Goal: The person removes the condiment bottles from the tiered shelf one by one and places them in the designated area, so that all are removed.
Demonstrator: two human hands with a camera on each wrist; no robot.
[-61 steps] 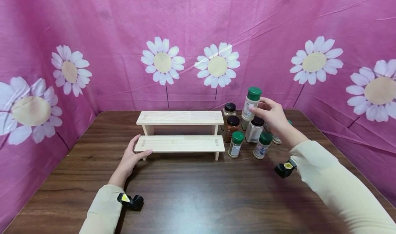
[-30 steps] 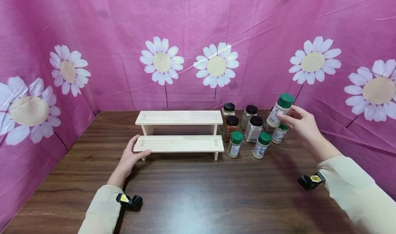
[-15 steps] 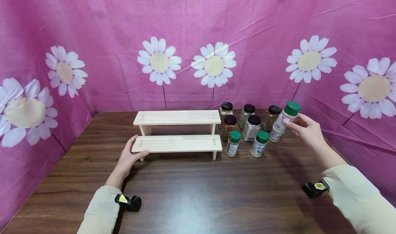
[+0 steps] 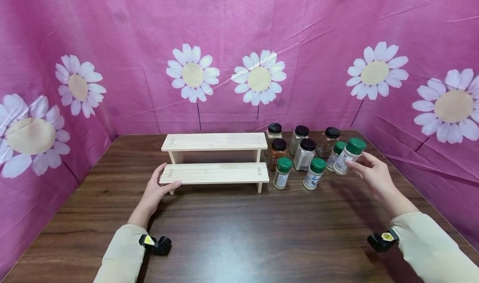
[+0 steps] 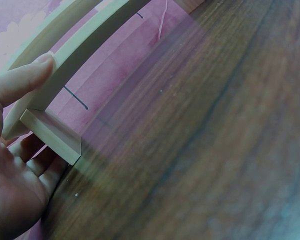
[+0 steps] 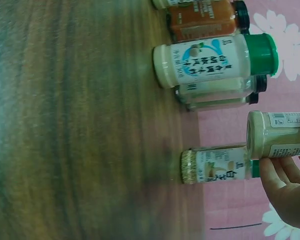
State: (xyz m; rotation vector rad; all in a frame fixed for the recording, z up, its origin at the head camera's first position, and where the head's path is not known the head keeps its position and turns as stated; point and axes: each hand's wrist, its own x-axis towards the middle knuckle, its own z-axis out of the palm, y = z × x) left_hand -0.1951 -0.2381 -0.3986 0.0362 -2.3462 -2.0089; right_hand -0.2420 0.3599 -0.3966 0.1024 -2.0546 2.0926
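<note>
My right hand (image 4: 376, 178) pinches a spice jar with a green lid (image 4: 344, 161) between thumb and fingers. In the right wrist view, the base of this green-lidded jar (image 6: 277, 135) is off the tabletop, near the lid of another green-lidded jar (image 6: 220, 165) standing behind it. On the other side, my left hand (image 4: 152, 193) grips the left end of a pale two-tier wooden rack (image 4: 213, 174). Seen from the left wrist, the thumb (image 5: 27, 80) lies on the front edge of the lower step, with the other fingers behind its end leg (image 5: 55, 137).
Right of the rack stand two more green-lidded jars (image 4: 313, 175) and several black-lidded jars (image 4: 304, 156). A dark wooden table (image 4: 239, 233) carries everything. Behind it hangs a pink cloth (image 4: 142, 33) printed with large daisies.
My right hand has carried the green-lidded jar rightward from above the back jars, then lowered it toward the table at the group's right end. The left hand keeps its hold on the rack.
</note>
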